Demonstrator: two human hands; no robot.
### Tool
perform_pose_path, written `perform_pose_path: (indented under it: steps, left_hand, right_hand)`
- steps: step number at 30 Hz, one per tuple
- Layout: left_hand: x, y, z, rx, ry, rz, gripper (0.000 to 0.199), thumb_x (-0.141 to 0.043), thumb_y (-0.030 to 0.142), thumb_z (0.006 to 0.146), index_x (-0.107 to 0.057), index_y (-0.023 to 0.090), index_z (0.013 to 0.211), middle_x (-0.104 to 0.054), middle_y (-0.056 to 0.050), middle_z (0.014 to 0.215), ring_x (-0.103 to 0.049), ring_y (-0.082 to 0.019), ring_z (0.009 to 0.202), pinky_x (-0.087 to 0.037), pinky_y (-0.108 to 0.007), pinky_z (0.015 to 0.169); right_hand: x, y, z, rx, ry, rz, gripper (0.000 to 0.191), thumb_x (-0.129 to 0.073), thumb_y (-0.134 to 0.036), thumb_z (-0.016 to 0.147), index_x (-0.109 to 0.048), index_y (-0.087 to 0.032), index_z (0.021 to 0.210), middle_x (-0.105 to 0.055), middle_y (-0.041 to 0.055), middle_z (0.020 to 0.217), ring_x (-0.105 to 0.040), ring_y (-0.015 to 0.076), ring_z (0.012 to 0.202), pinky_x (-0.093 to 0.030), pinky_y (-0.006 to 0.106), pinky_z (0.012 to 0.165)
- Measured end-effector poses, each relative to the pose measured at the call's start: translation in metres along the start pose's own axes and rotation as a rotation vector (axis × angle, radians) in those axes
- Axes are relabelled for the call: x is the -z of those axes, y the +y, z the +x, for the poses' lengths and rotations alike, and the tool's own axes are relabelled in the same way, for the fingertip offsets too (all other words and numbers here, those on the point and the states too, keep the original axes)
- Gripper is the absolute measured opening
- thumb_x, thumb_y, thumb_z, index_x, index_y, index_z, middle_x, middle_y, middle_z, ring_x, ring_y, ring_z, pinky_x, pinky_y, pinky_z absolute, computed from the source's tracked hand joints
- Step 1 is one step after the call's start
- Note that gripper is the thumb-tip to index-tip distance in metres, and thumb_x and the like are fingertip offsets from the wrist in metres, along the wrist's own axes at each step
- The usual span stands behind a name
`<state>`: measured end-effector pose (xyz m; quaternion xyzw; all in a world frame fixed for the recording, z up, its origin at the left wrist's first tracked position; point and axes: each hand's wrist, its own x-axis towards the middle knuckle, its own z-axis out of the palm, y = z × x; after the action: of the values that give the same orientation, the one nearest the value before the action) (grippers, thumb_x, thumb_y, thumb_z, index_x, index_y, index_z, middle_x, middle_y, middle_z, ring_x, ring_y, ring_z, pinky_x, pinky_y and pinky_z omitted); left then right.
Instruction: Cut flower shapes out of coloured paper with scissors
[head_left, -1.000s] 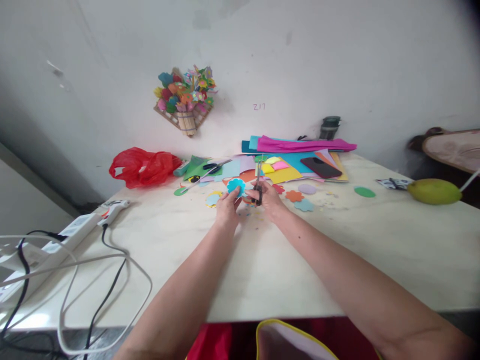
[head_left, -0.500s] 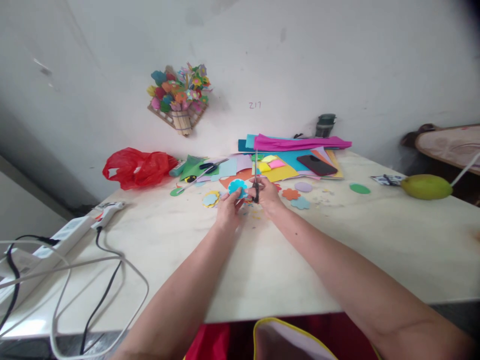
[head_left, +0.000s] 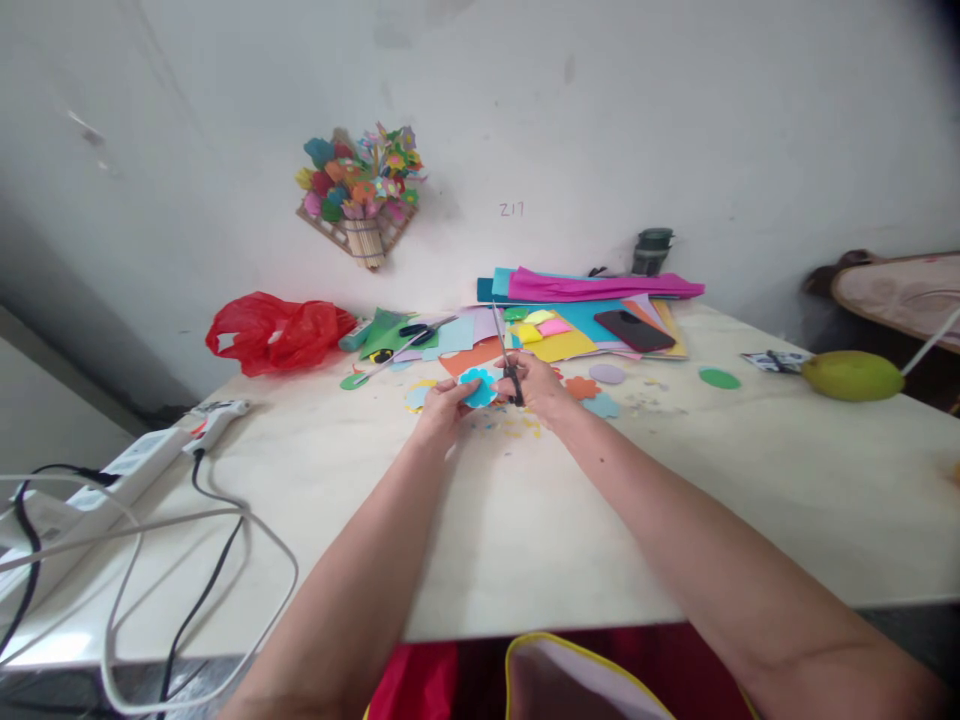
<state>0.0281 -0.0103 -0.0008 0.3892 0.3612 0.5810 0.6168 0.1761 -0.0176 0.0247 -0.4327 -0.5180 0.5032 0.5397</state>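
A blue flower-shaped cutout (head_left: 480, 386) with a scalloped edge is pinched in my left hand (head_left: 442, 404), held just above the table. My right hand (head_left: 538, 386) grips black-handled scissors (head_left: 513, 376), whose blades point up and away, just right of the cutout. Fingertips of the right hand lie close to the cutout's right edge; whether they touch it I cannot tell. Under and around my hands are tiny paper scraps (head_left: 525, 430). An orange flower cutout (head_left: 583, 387) and a light blue one (head_left: 602, 405) lie right of my right hand.
Coloured sheets (head_left: 577, 335) and a phone (head_left: 634, 330) lie at the back. A second pair of scissors (head_left: 424, 331) and a red plastic bag (head_left: 274, 330) are to the left. Power strips (head_left: 135, 465) with cables occupy the left edge; a yellow-green oval object (head_left: 853, 375) lies right.
My left hand has shifted slightly left and turned the blue flower cutout flatter. The scissors have tilted, their tips swinging left.
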Motion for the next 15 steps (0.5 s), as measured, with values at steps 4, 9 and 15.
perform_pose_path:
  steps: [4,9,15]
  left_hand:
    - [0.006,0.004,0.000,-0.012,-0.044,0.098,0.024,-0.082,0.025,0.051,-0.063,0.012,0.059,-0.064,-0.004,0.059,-0.057,-0.012,0.051,-0.046,-0.024,0.055]
    - [0.009,0.005,0.002,-0.054,-0.045,0.099,0.024,-0.082,0.026,0.051,-0.061,0.014,0.055,-0.064,-0.003,0.057,-0.056,-0.011,0.050,-0.045,-0.024,0.054]
    - [0.008,0.006,0.004,-0.086,0.021,0.019,0.025,-0.082,0.025,0.047,-0.062,0.013,0.056,-0.063,-0.002,0.057,-0.055,-0.011,0.050,-0.043,-0.023,0.054]
  right_hand:
    - [0.003,0.002,0.003,-0.012,-0.067,-0.017,0.037,-0.071,-0.015,0.047,-0.054,-0.018,0.080,-0.053,-0.0066,0.047,-0.052,0.0107,0.044,-0.039,0.021,0.042]
    - [0.009,0.008,0.005,-0.014,-0.153,-0.042,0.043,-0.078,-0.024,0.050,-0.056,-0.018,0.085,-0.056,-0.0051,0.051,-0.054,0.0101,0.045,-0.031,0.017,0.037]
    - [0.019,0.007,0.003,-0.027,-0.344,-0.170,0.026,-0.069,-0.038,0.068,-0.059,-0.015,0.077,-0.062,0.0005,0.061,-0.054,0.0077,0.046,-0.026,0.015,0.031]
